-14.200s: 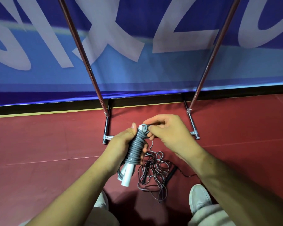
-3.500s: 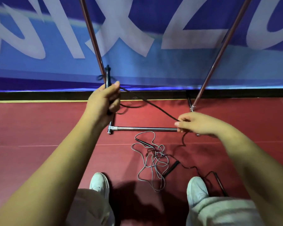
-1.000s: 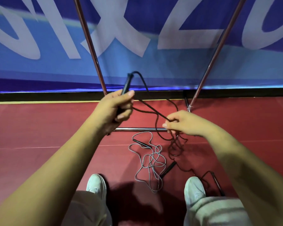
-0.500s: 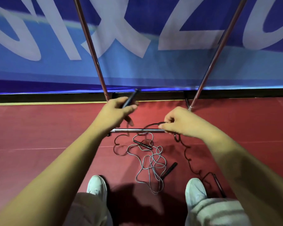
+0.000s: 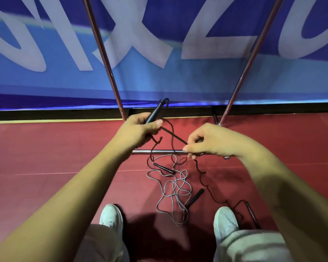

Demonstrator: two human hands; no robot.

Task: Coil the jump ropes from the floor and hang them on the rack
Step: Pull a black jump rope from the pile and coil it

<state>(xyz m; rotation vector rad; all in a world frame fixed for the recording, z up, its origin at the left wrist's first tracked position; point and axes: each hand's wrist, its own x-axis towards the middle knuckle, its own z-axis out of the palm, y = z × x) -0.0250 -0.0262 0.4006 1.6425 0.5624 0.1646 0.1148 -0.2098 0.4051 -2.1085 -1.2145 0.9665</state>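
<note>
Now I hold the black jump rope (image 5: 173,136) with both my hands. My left hand (image 5: 138,129) is wrapped round one black handle (image 5: 156,112). The handle sticks out of my fist and points up and away from me. The cord comes out of its top end, bends over and runs back down past my thumb.

My right hand (image 5: 212,140) pinches the cord between thumb and finger. The bit of cord between my two hands is pulled into a straight line. My hands are apart, with the right one a little lower than the left.

More of the cord hangs down from my hands to the red floor (image 5: 45,148). It wiggles along the floor to the other handle (image 5: 252,214), which lies just beside my right shoe (image 5: 225,222).

The grey jump rope (image 5: 176,188) lies in a loose, messy heap on the floor, between my shoes and the rack. It has two dark handles, one near the bar and one closer to my right shoe.

The rack (image 5: 104,59) stands in front of me. Its two thin poles go up and out of sight, and its silver bar (image 5: 159,151) lies low across the floor under my hands. Behind it hangs a blue banner (image 5: 178,82) with big white letters.
</note>
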